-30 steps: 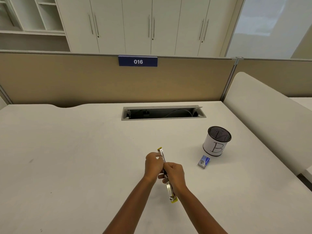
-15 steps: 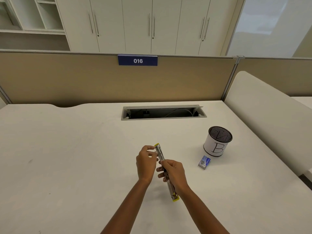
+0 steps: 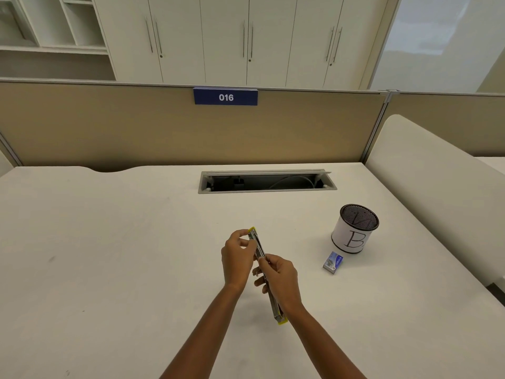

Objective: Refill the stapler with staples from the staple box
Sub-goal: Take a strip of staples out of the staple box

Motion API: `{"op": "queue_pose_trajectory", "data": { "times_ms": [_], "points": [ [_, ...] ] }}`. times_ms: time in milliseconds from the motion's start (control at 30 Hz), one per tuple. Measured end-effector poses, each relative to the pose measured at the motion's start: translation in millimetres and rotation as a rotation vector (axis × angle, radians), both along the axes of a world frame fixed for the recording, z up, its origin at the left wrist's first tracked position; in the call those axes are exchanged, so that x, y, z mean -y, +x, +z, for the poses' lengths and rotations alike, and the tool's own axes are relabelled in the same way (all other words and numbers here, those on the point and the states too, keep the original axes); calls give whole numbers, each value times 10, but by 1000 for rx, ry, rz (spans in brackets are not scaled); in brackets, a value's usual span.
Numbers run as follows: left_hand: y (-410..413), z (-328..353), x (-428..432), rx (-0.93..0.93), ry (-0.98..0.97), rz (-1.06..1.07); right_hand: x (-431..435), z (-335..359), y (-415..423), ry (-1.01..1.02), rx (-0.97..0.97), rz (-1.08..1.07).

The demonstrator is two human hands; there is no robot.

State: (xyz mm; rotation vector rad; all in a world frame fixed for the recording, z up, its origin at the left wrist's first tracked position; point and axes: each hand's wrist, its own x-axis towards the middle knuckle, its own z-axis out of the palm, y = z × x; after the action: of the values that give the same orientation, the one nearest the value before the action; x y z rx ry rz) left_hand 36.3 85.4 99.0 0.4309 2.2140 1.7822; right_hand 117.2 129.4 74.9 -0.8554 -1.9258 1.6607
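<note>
Stapler (image 3: 258, 246): swung out long, a yellow tip at each end, held low over the near middle of the tabletop (image 3: 123, 255). Cannot tell if it touches the surface.

Left hand (image 3: 236, 258): fingers curled, pinching the far yellow end. Right hand (image 3: 281, 280): curled round the mid-section, with the near end sticking out past the wrist.

Staple box (image 3: 332, 262): flat on the tabletop at 3 o'clock from the stapler, well apart from it and in neither hand. Whether any staples sit in the channel is too small to tell.

Risks (judgement):
- Both hands are busy, so one must let go to reach the box. With a single grip the open stapler could fold shut or tip.
- The spring pusher could snap forward onto a fingertip if released carelessly.
- A staple strip may break, or go in upside down and jam.
- The box could spill if opened one-handed.

Surroundings: pale matte tabletop with faint scuffs. Mesh pen cup (image 3: 354, 228) marked "B" at 2 o'clock, just beyond the box. Open cable hatch (image 3: 267, 181) at 12 o'clock. Tan partition (image 3: 109, 127) behind it carries a blue plate (image 3: 225, 97) reading 016. White cupboards (image 3: 246, 36) beyond.
</note>
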Motion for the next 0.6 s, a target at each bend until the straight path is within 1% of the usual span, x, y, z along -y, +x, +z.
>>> {"op": "queue_pose_trajectory", "data": {
  "times_ms": [267, 367, 467, 600],
  "points": [
    [-42, -56, 2, -51, -12, -11, 29, -1, -9, 42, 7, 28],
    [-57, -76, -7, -45, 18, 4, 21, 11, -9, 46, 6, 29],
    [-72, -65, -23, 76, 83, 11, 18, 25, -8, 42, -8, 24],
    [-87, -23, -18, 378, 216, -79, 32, 22, 12, 48, -19, -1]
  ]
}}
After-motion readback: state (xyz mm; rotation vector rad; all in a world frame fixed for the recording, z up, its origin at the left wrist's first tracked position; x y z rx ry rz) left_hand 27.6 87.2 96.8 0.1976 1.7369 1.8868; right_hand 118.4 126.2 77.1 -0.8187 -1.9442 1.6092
